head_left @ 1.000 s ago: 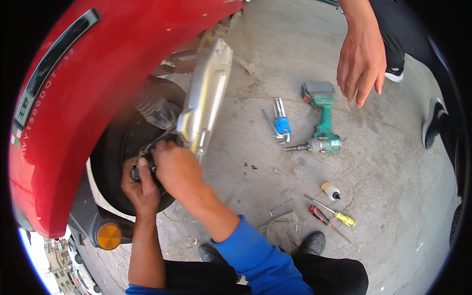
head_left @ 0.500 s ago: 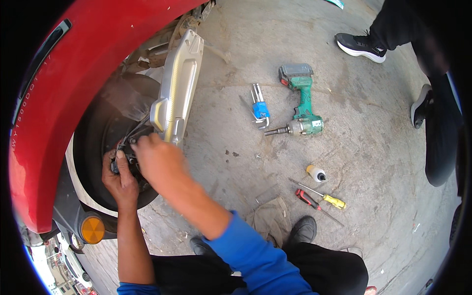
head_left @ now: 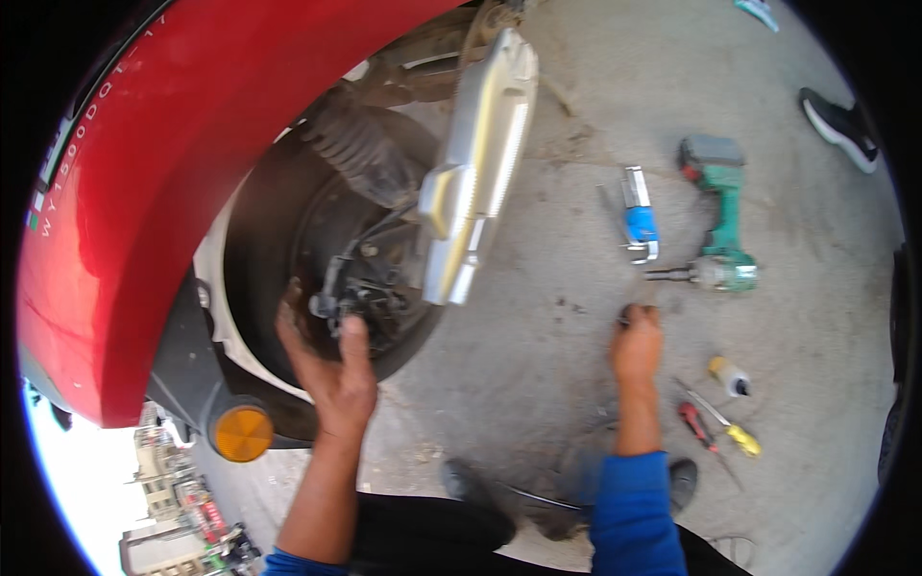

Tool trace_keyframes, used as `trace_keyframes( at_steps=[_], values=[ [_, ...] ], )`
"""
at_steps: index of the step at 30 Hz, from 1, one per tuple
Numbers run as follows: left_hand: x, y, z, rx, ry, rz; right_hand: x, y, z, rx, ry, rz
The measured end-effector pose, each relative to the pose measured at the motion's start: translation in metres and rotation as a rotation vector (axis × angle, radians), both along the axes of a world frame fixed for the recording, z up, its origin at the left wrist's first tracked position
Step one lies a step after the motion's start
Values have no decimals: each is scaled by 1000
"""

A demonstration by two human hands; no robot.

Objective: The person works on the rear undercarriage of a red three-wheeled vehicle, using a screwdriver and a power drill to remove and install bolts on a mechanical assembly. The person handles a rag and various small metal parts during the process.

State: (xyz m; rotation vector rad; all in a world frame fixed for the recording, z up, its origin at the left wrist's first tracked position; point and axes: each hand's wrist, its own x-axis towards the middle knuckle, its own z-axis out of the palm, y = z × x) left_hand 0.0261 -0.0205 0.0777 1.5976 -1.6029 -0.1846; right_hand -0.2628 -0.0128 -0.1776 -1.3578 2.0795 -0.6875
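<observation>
My left hand [head_left: 327,370] reaches up into the rear wheel [head_left: 279,240] of a red scooter [head_left: 163,163]. Its thumb and fingers grip the dark, greasy brake mechanism [head_left: 360,293] at the hub. A silver exhaust muffler [head_left: 480,163] hangs just right of that spot. My right hand [head_left: 636,348], in a blue sleeve, is down on the concrete to the right. Its fingertips are closed on a small dark part [head_left: 626,311] on the ground.
Beyond my right hand lie a blue hex-key set [head_left: 639,221] and a green cordless driver [head_left: 720,226]. A small bottle [head_left: 730,376], a red screwdriver [head_left: 695,422] and a yellow one [head_left: 738,437] lie to its right. Another person's shoe [head_left: 840,130] is top right. An orange reflector [head_left: 242,434] sits low on the scooter.
My right hand has left the wheel hub and swung right, down to the ground below the tools. The left hand stays at the hub. The view has shifted closer to the wheel.
</observation>
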Motion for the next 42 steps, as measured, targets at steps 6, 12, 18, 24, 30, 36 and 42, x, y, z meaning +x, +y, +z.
trace_keyframes(
  at_steps=[6,12,18,24,30,36,42],
  values=[
    [-5,13,-8,173,96,39,45,5,67,-46,-755,-61],
    [-11,-1,-18,104,71,41,128,12,158,-59,-1388,53],
    [-9,-5,-29,29,242,124,156,-11,187,-504,-1086,16],
    [2,-12,-34,-91,96,70,160,-4,182,-301,-1357,-59],
    [3,-12,-28,-88,108,4,176,16,156,-69,-1490,-110],
    [-4,-18,-36,-166,120,84,176,25,139,183,-1678,-144],
    [2,-18,-39,-181,51,75,178,17,147,-50,-1520,-185]
  ],
)
